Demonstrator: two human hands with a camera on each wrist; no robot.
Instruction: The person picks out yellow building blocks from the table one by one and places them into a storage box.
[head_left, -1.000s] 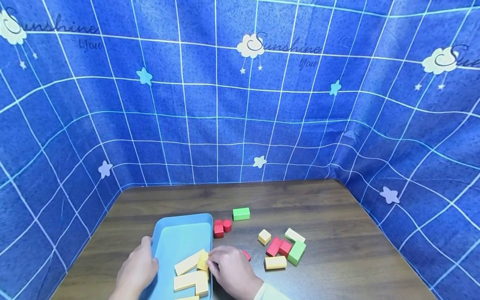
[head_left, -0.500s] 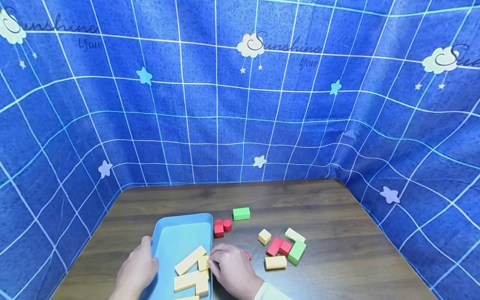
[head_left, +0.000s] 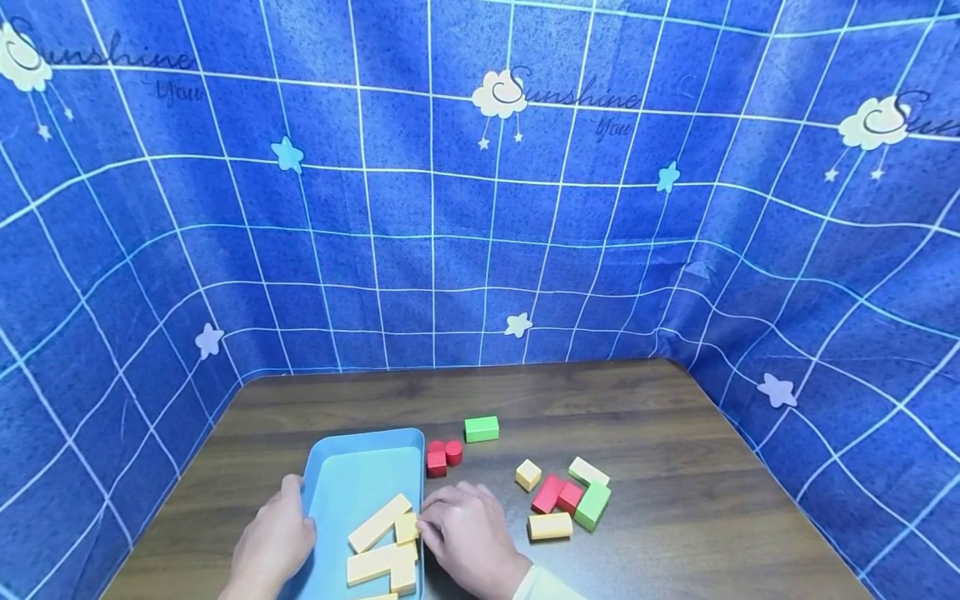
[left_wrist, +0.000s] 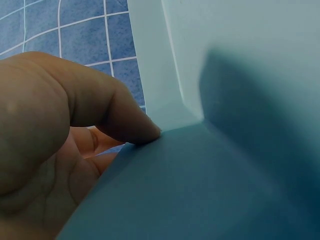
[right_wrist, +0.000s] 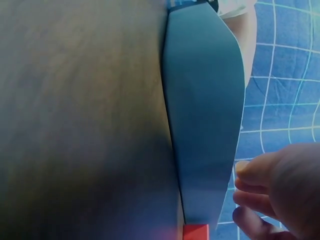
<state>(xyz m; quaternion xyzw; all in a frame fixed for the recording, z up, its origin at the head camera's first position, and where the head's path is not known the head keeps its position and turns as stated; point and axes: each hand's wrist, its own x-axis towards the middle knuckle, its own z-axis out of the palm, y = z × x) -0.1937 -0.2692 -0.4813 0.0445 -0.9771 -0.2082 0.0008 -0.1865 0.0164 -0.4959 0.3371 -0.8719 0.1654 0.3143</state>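
A light-blue tray [head_left: 365, 475] lies at the front left of the table in the head view. My left hand [head_left: 276, 533] grips its left rim, and in the left wrist view the thumb [left_wrist: 132, 120] presses on the tray's edge with fingers behind the wall. My right hand [head_left: 471, 533] is at the right rim, fingertips right beside a small yellow block [head_left: 406, 527]. The right wrist view shows its fingers loosely curled by the tray wall [right_wrist: 205, 110], with no block seen between them. Inside the tray lie a long yellow block [head_left: 380, 523] and several other yellow blocks.
Right of the tray's far end are small red blocks [head_left: 437, 463] and a green block [head_left: 482, 429]. Farther right lie a yellow cube [head_left: 528, 475], a yellow cylinder [head_left: 550, 526], red blocks [head_left: 549, 494], a green block [head_left: 593, 505] and a pale block [head_left: 588, 472]. A blue curtain [head_left: 480, 208] surrounds the table.
The small yellow block by my right fingertips has settled lower against the other blocks. My right hand has shifted slightly, hiding a red block that showed beside it. My left hand stays on the rim.
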